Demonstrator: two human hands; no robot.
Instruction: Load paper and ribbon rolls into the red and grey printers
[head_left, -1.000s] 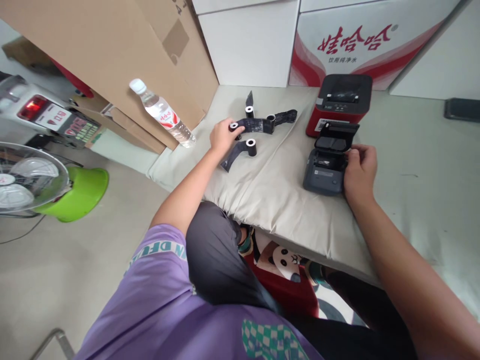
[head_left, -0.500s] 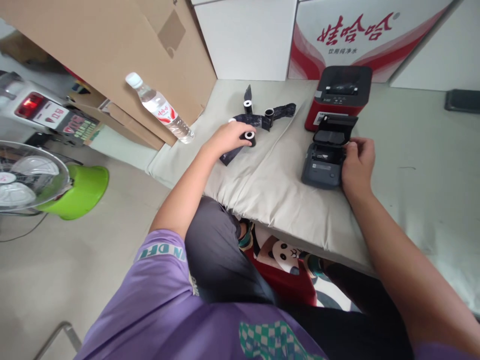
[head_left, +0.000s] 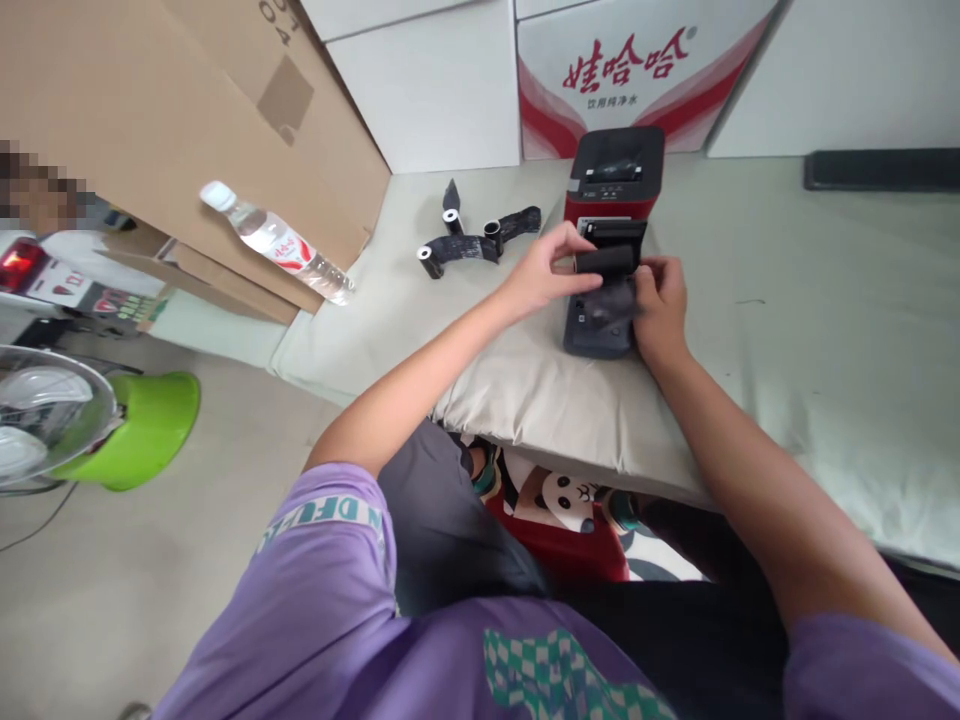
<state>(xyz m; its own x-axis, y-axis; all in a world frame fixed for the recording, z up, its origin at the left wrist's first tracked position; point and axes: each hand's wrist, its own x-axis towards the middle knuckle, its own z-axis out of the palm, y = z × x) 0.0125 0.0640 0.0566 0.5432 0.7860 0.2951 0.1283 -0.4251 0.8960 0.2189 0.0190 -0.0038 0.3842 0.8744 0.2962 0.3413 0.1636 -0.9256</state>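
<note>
My left hand [head_left: 541, 270] pinches a black paper roll [head_left: 613, 261] by its left end, and a loose dark strip, blurred, hangs from it. The roll is over a small dark-grey portable printer [head_left: 594, 338] with its lid raised. My right hand [head_left: 663, 310] grips the printer's right side. The roll and strip hide most of the paper compartment, so I cannot tell whether they touch it. Behind stands a larger red and black printer [head_left: 618, 165]. Three more black rolls stand to the left: a near one [head_left: 430, 263], a far one [head_left: 452, 222] and a right one [head_left: 493, 238], with dark strips trailing.
A water bottle [head_left: 279, 242] leans beside a large cardboard box [head_left: 225, 120]. White cartons [head_left: 427, 95] line the back of the padded grey surface [head_left: 787, 380]. A long black object [head_left: 881, 169] lies at the right. A fan [head_left: 56, 415] and a green stool [head_left: 154, 430] are at left.
My left hand has carried the black roll rightward from the group of rolls to above the portable printer. My right hand still holds the printer. The view has shifted to the right.
</note>
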